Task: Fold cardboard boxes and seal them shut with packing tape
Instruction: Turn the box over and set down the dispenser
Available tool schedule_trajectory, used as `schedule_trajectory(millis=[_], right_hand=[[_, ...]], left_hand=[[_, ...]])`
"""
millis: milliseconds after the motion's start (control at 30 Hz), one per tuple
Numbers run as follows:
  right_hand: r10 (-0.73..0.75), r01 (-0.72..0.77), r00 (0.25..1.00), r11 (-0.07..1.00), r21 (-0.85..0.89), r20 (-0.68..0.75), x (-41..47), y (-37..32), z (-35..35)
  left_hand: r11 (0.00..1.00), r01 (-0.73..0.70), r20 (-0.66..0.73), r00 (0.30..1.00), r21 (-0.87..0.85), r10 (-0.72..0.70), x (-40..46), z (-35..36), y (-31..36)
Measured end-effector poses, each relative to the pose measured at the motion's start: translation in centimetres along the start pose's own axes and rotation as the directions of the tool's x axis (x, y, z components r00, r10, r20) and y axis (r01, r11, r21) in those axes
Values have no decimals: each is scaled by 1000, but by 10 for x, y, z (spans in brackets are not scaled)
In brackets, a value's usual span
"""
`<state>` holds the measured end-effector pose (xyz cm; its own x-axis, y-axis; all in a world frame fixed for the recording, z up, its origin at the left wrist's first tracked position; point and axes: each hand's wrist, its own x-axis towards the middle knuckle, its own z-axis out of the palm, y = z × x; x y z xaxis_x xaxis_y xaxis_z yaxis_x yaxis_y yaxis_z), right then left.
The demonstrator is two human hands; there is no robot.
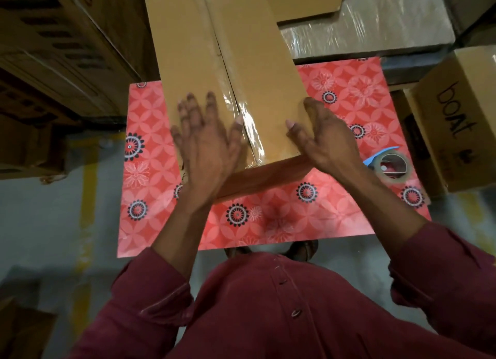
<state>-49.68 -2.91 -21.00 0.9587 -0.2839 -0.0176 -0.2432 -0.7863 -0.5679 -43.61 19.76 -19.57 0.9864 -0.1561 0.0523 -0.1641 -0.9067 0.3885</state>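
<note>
A long brown cardboard box (188, 50) lies on the red patterned table (349, 90), reaching away from me past the table's far edge. Clear packing tape (252, 133) runs along its centre seam and folds over the near edge. My left hand (206, 141) lies flat with spread fingers on the box top, left of the tape. My right hand (324, 138) presses against the box's near right corner, fingers apart, thumb on the top. A roll of clear tape in a blue dispenser (390, 165) rests on the table to the right of my right hand.
A brown carton marked "boat" (456, 117) stands at the table's right edge. Film-wrapped cartons (370, 28) lie behind the table. Stacked dark cartons (61, 50) fill the left. Grey floor with a yellow line (86, 197) lies left of the table.
</note>
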Motion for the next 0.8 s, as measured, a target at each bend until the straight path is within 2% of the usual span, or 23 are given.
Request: schedule_trajectory(millis=[67, 133, 167, 233, 300, 333, 400, 533, 667, 733, 800], right_hand=[[14, -12, 1000, 987, 159, -16, 6, 19, -10], [48, -44, 999, 988, 149, -24, 13, 50, -17], [69, -70, 998, 996, 55, 11, 17, 71, -19], [153, -88, 963, 956, -278, 221, 23, 116, -23], [245, 50, 867, 824, -565, 434, 23, 153, -28], [256, 137, 829, 770, -623, 498, 22, 168, -29], [260, 234, 783, 719, -654, 566, 21, 192, -30], [206, 348, 782, 639, -686, 589, 23, 217, -26], [190, 320, 773, 707, -630, 606, 29, 220, -30], [164, 342, 762, 720, -604, 627, 28, 216, -34], [104, 400, 757, 707, -583, 645, 25, 211, -32]], left_hand=[[989, -138, 54, 989, 52, 135, -3, 11, 23], [967, -240, 90, 968, 89, 232, -6, 23, 42], [958, -268, 104, 961, 104, 258, -7, 29, 49], [949, -291, 122, 953, 124, 277, -7, 37, 57], [945, -295, 146, 950, 142, 274, -6, 43, 58], [946, -290, 166, 950, 145, 265, -6, 44, 58], [951, -275, 186, 951, 141, 247, -5, 47, 58], [953, -267, 159, 956, 140, 245, -4, 49, 59], [963, -240, 122, 967, 126, 225, -8, 49, 61], [969, -231, 49, 973, 83, 227, -9, 51, 61], [951, -306, -148, 943, -32, 299, -19, 49, 67]])
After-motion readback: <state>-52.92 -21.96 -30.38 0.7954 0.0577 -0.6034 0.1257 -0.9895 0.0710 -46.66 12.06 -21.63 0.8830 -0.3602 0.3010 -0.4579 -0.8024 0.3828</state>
